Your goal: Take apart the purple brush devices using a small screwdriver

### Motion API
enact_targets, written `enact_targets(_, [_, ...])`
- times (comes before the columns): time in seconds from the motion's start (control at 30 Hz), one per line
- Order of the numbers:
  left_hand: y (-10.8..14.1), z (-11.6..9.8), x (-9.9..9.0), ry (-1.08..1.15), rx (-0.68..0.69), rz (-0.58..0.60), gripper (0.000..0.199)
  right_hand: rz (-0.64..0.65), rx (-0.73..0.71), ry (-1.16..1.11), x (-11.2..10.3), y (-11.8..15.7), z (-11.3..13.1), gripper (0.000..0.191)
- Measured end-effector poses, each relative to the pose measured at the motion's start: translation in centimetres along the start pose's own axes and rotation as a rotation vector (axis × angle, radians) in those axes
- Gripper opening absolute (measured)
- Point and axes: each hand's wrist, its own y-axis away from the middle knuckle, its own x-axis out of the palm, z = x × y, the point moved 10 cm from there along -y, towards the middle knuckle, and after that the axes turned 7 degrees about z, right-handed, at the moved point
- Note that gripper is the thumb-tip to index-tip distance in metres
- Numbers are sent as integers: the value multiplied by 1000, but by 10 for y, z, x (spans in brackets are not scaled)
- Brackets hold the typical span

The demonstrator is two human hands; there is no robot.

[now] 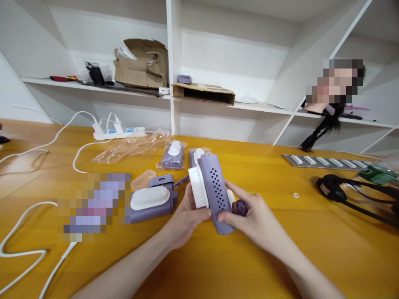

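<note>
head view shows the left hand (184, 220) and right hand (254, 211) pinching the perforated purple case (214, 182) at the clock's centre, though contact behind seems hidden, so if either pinch loosens, it could drop and knock the studded unit (154, 213) at nine o'clock.
</note>
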Motion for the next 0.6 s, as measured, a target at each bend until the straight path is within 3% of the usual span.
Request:
enact_targets(0.1, [3, 6, 3, 70, -30, 33, 42, -83, 43, 180, 5, 7, 4, 72])
enact_targets(0.2, [5, 9, -6, 68, -50, -50, 46, -62, 42, 282, 15, 12, 9, 77])
enact_targets(0.33, [2, 1, -16, 126, -7, -131, 44, -83, -9, 326, 5, 19, 17, 49])
enact_targets(0.47, [-3, -3, -23, 255, -17, -145, 33, -226, -226, 271, -23, 39, 42, 18])
enact_targets(0.6, [-1, 1, -29, 355, -67, -216, 60, -201, -514, 323, -24, 66, 68, 20])
